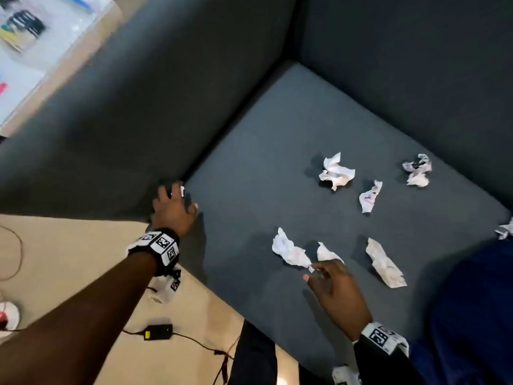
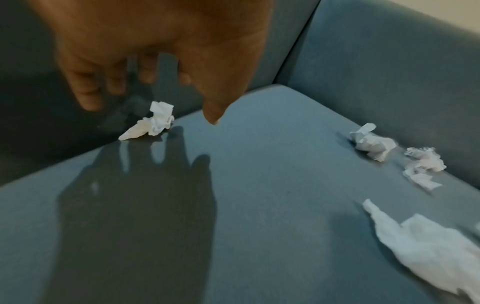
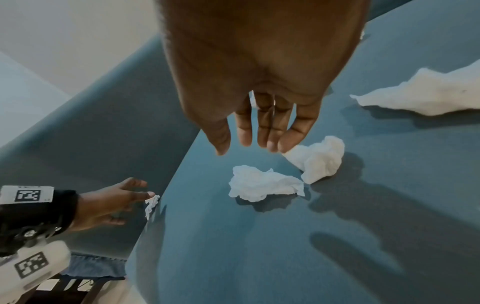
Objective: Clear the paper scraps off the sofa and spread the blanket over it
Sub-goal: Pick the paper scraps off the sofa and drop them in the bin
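Paper scraps, white, crumpled, lying loose on the seat of the sofa (image 1: 277, 151); the sofa is dark grey woven fabric, flat cushion, upright armrest on its left.

Far left, off the sofa: pale floor (image 1: 69, 245) with a black power adapter (image 1: 158, 332) and thin red and black cables (image 1: 211, 354); a glass-topped table (image 1: 41, 51) beyond the armrest, contents blurred.

Item 1: small scrap (image 2: 152, 121), pointed at one end, wedged where the cushion meets the armrest. My left hand (image 1: 173, 208) hovers over it, fingers spread and relaxed, holding nothing; whether a fingertip touches it I cannot tell. The armrest stands directly behind it.

Items 2 and 3: long crumpled scrap (image 1: 290, 250) and a smaller rounded wad (image 1: 326, 252) just beside it, near the front edge. My right hand (image 1: 337, 284) is above them, fingers straight and loose, grasping nothing; the fingertips (image 3: 272, 144) sit close to the wad.

Item 4: flattened strip (image 1: 384, 263), right of my right hand.

Items 5 to 7, further back: open ragged scrap (image 1: 336, 172); narrow twisted scrap (image 1: 370, 197); tight ball with dark print (image 1: 417, 169).

Item 8: scrap at the right frame edge (image 1: 505, 229), partly cut off.

Bottom right: dark blue cloth (image 1: 472, 315), smooth, lying over the cushion's corner.
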